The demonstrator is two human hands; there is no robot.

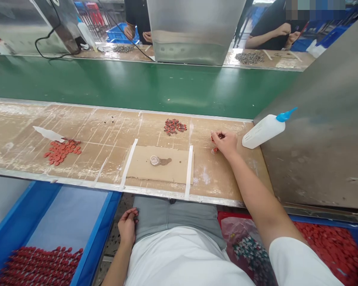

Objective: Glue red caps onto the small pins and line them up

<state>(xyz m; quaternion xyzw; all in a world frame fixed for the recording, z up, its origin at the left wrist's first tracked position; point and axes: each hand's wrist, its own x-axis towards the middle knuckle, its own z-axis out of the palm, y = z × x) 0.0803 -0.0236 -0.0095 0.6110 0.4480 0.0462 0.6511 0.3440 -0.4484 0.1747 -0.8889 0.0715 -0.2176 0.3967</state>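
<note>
At the right of the bench, my right hand is closed, fingertips pinched down among small red-and-dark parts; what sits between the fingers is hidden. My left hand hangs low beside my left thigh, below the bench edge. Its fingers are curled in, and I cannot see whether anything is in them. Between two white tape strips lies a cardboard piece, bearing a small round clear cap-like container with a dark wet stain beside it. Behind it is a pile of small red-and-dark parts.
A white squeeze bottle with a blue nozzle stands by the metal panel. Red discs lie at left. Below are a blue bin of red parts and bulk red pieces. Beyond the green strip, people work.
</note>
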